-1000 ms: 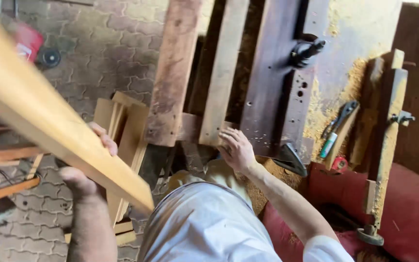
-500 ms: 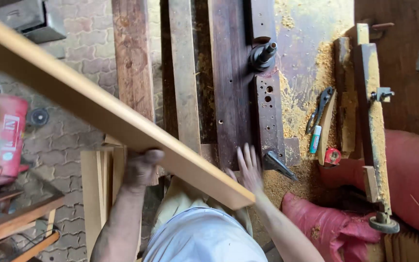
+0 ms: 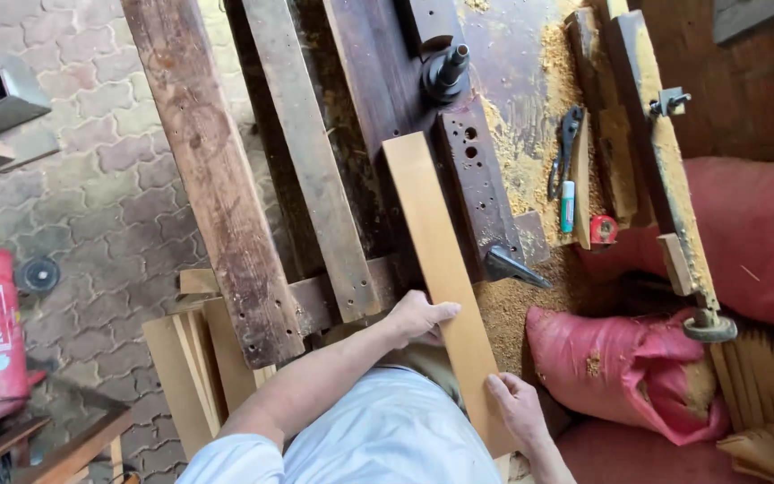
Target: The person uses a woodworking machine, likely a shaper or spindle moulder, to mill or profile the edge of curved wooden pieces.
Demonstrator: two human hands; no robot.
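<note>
Pale flat wooden plank (image 3: 441, 278), stiff and probably light, centre frame; left hand (image 3: 418, 318) and right hand (image 3: 517, 410) clasp its near edges.

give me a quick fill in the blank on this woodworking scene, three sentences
1. Both the left hand and the right hand rest on a pale wooden ____.
2. The sack right of the plank is ____ in colour.
3. The loose yellow stuff strewn over the dark workbench is ____.

Missing words: plank; red; sawdust
</note>
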